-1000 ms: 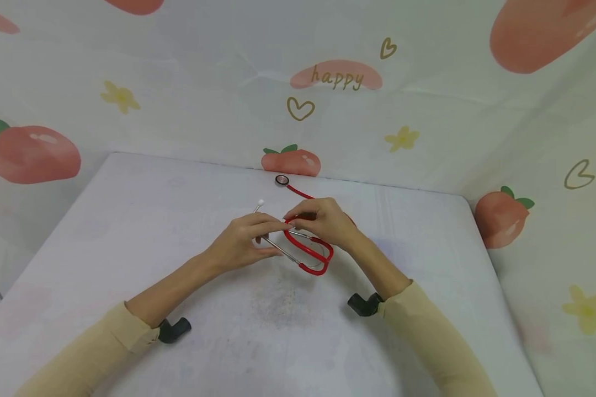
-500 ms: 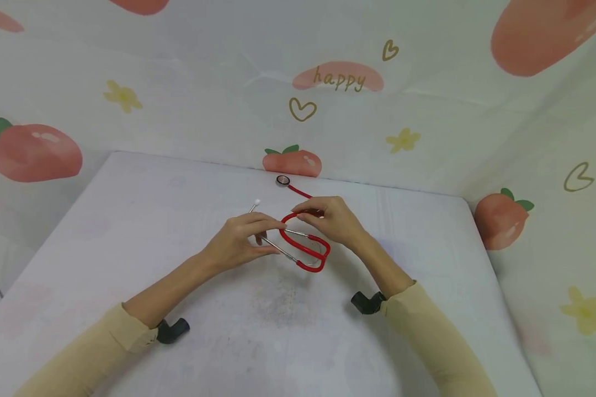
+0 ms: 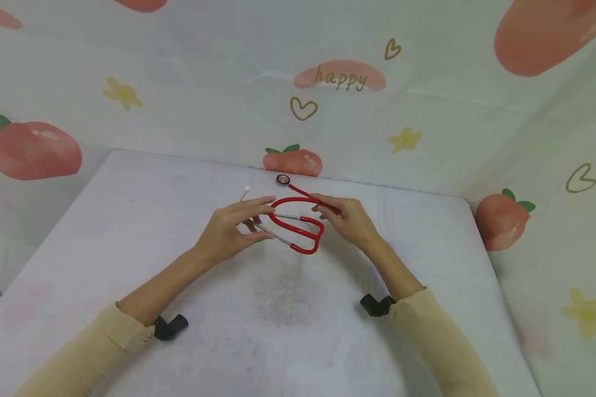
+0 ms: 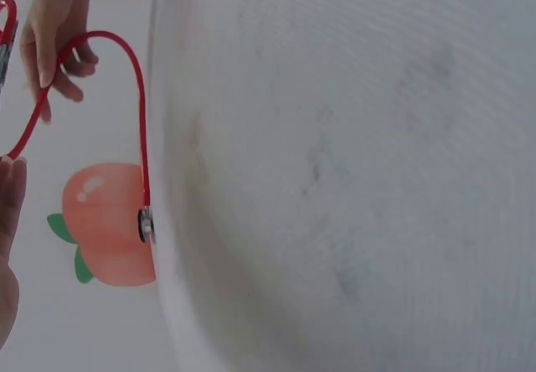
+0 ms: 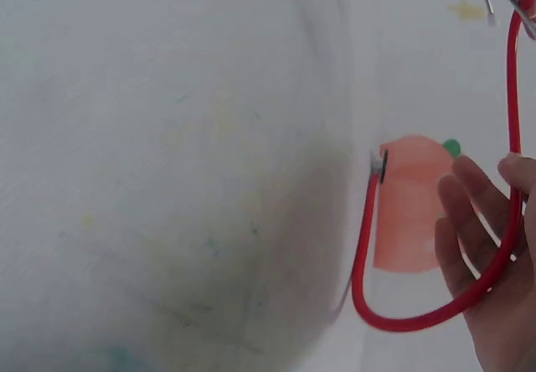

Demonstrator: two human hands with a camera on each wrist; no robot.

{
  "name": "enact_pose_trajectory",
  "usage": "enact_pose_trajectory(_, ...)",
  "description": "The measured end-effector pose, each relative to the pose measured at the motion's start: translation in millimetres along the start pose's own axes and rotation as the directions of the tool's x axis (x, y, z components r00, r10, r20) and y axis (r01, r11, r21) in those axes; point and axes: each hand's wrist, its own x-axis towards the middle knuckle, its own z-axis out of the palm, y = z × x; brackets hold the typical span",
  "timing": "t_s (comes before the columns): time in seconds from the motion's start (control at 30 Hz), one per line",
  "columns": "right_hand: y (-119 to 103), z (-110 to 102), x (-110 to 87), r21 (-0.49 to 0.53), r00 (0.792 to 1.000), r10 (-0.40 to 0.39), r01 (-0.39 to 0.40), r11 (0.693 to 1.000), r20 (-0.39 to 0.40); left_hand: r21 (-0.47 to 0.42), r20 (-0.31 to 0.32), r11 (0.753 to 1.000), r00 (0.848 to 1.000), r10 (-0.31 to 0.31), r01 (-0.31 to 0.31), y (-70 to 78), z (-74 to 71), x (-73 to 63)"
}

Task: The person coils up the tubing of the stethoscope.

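Note:
A red stethoscope is held just above the white table. Its chest piece lies at the table's far edge. A metal ear tube with a white eartip sticks out to the far left. My left hand pinches that metal ear tube between thumb and fingers. My right hand grips the red tubing near the loop's far right. In the left wrist view the red tube arcs from the right hand down to the chest piece. The right wrist view shows the tube crossing my fingers.
A cloth backdrop printed with peaches, hearts and flowers rises behind the table and on both sides. Black wrist mounts sit under both sleeves. The table's near middle bears faint grey stains.
Both hands have carried the stethoscope toward the far edge. The hands have drawn apart, and the red loop has spread wider between them.

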Motion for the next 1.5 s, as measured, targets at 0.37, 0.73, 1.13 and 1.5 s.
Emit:
enact_pose_trajectory(0.37,13.0,-5.6,-11.0,0.083,0.996,-0.012,0.019,0.996,-0.091,-0.002,-0.043,1.0,0.999,0.003,-0.003,-4.0,-3.0,-2.8)
enact_pose_trajectory(0.73,1.1,-25.9,-24.2,0.091,0.971,-0.128,0.149,0.985,-0.201,0.021,-0.028,1.0,1.0,-0.008,0.009,-4.5,-2.7,-4.1)
enact_pose_trajectory(1.13,7.3,-28.1,-38.9,-0.008,0.964,-0.232,0.233,0.972,-0.131,-0.016,-0.145,0.998,0.987,-0.065,0.063,-1.4,-9.6,4.6)
enact_pose_trajectory(1.5,9.0,-14.5,-44.7,0.024,0.973,-0.215,0.218,0.976,-0.087,0.025,-0.236,0.992,0.965,-0.114,0.123,0.7,-18.1,8.6)
